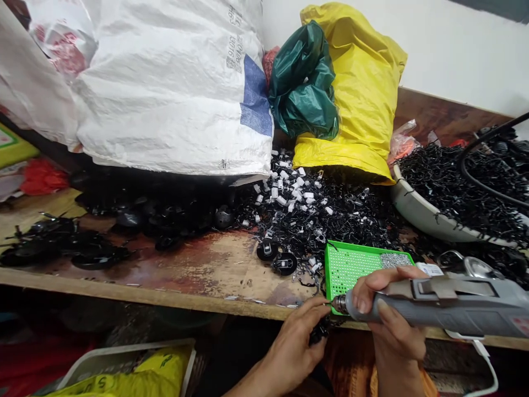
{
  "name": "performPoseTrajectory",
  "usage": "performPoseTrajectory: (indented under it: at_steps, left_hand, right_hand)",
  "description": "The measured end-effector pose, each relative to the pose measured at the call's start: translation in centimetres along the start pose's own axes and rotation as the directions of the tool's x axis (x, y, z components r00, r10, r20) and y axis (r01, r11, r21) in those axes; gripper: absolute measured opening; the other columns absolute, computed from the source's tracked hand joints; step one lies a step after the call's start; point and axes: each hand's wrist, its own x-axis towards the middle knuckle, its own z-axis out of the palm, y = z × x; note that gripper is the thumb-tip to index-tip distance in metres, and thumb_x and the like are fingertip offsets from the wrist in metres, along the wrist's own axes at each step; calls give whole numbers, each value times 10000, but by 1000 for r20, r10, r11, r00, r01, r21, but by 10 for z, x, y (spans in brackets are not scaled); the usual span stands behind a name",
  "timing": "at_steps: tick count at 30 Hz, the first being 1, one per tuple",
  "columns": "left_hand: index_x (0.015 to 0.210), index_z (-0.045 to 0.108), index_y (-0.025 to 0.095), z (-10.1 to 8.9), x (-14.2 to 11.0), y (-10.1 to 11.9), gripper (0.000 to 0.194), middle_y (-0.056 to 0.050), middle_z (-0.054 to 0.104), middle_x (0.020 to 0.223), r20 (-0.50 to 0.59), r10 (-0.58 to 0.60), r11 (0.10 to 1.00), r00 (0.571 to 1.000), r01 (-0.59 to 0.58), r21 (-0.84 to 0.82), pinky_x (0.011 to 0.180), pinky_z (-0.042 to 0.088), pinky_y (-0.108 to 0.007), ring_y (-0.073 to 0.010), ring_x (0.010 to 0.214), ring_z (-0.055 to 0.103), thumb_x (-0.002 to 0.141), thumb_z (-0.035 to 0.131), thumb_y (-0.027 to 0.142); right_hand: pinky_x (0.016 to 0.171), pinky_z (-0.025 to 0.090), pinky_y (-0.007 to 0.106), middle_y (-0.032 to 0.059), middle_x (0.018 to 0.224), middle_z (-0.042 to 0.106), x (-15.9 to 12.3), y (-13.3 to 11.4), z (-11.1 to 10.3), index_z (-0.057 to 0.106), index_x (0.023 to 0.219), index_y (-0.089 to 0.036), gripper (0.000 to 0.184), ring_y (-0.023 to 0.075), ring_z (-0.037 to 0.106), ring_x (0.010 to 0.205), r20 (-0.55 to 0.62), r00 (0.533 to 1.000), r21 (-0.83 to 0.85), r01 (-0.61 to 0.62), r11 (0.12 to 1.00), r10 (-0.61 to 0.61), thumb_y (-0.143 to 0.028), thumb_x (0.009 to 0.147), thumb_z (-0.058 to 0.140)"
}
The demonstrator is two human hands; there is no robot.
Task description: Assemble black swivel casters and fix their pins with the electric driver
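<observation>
The right grip [392, 314] is clamped around a grey rotary tool [450, 306] — the left grip [293, 353] closed on a small black plastic part [319, 332] — both at the tabletop edge [165, 295], by a green perforated tray [355, 275].

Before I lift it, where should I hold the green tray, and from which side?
Take the green perforated tray by its near edge, from the front of the wooden bench: that edge lies by the bench's lip, while black plastic pieces crowd the far side. It lies flat and thin, so pinch the rim.
</observation>
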Motion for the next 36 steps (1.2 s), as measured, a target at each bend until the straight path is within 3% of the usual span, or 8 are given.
performPoseTrajectory:
  at_steps: [15, 22, 25, 27, 29, 32, 36]
  left_hand:
    - [1106, 544, 227, 5, -4, -9, 496, -44, 499, 1233, -31, 46, 999, 998, -46, 18, 978, 316, -286, -180, 1139, 436, 651, 492, 38]
    - [1015, 581, 235, 4, -6, -8, 440, -48, 414, 1291, -67, -4, 986, 998, -8, -169, 997, 266, -338, -221, 1173, 375, 624, 538, 38]
    - [897, 574, 192, 8, -4, -6, 285, -58, 557, 999, -43, -186, 873, 982, 145, -465, 826, 427, -359, -221, 960, 514, 628, 570, 96]
    - [844, 530, 178, 11, -2, -6, 189, -12, 542, 737, 50, -320, 686, 946, 268, -676, 599, 483, -311, -175, 709, 545, 659, 558, 152]
    - [818, 498, 170, 14, 0, -5, 149, 14, 499, 642, 109, -380, 528, 918, 312, -790, 483, 452, -261, -143, 593, 510, 677, 547, 175]
    - [833, 491, 160, 14, 1, -3, 163, 1, 512, 679, 95, -381, 458, 919, 277, -844, 473, 434, -240, -134, 602, 504, 682, 552, 164]
    - [845, 487, 167, 13, 1, -2, 178, -3, 505, 723, 68, -380, 450, 922, 249, -858, 486, 437, -237, -124, 619, 488, 684, 563, 155]
  right_hand:
    - [466, 435, 315, 6, 853, 587, -1, -1, -1, 418, 1065, -249, 359, 114, 547, 525, -30, 999, 54, -44, 998, 46, -126, 751, 539]
    - [458, 419, 311, 7, 842, 591, 4, -5, -1, 426, 1068, -243, 358, 107, 528, 492, -86, 996, 33, -10, 999, 13, -154, 741, 544]
    - [447, 423, 311, 1, 829, 588, 6, -11, 2, 431, 1060, -232, 356, 106, 523, 481, -111, 992, 27, 64, 998, -61, -160, 732, 549]
    - [432, 423, 306, -2, 818, 586, 5, -13, 4, 431, 1057, -224, 360, 103, 519, 468, -111, 991, 43, 86, 995, -81, -162, 725, 556]
    - [420, 423, 301, 0, 812, 584, 2, -13, 6, 427, 1061, -222, 361, 103, 519, 462, -90, 994, 57, 75, 996, -70, -164, 728, 555]
    - [421, 432, 306, 7, 825, 585, -5, -9, 6, 412, 1077, -231, 368, 112, 536, 482, -27, 999, 52, 24, 998, -23, -154, 742, 543]
    - [439, 446, 318, 14, 848, 584, -12, -4, 3, 398, 1088, -248, 367, 118, 544, 510, 10, 1000, 27, -17, 999, 17, -138, 759, 520]
